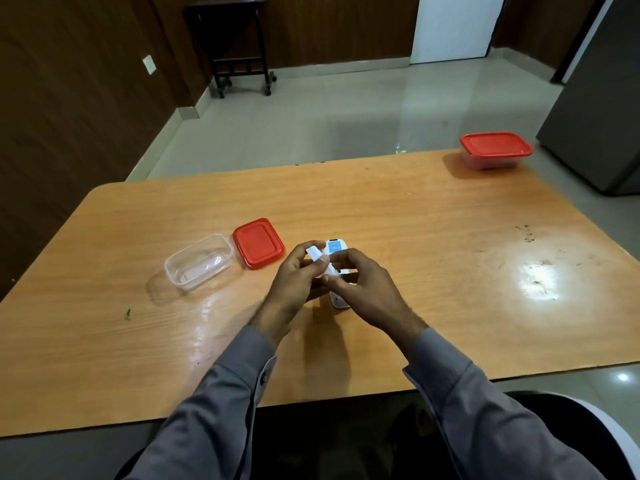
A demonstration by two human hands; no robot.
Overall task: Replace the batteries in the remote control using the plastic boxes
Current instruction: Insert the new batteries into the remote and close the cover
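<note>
A white remote control (336,249) is held above the middle of the wooden table (415,237), its top end with a blue label showing past my fingers. My right hand (363,289) grips its body. My left hand (298,282) pinches a small white piece (314,252), apparently the battery cover, at the remote's upper left. An open clear plastic box (198,262) stands to the left, and its red lid (258,243) lies flat beside it. No batteries are visible.
A second plastic box with a red lid on (495,150) stands at the table's far right corner. A grey cabinet (595,98) rises beyond that corner. A dark wheeled stand (239,46) is by the far wall.
</note>
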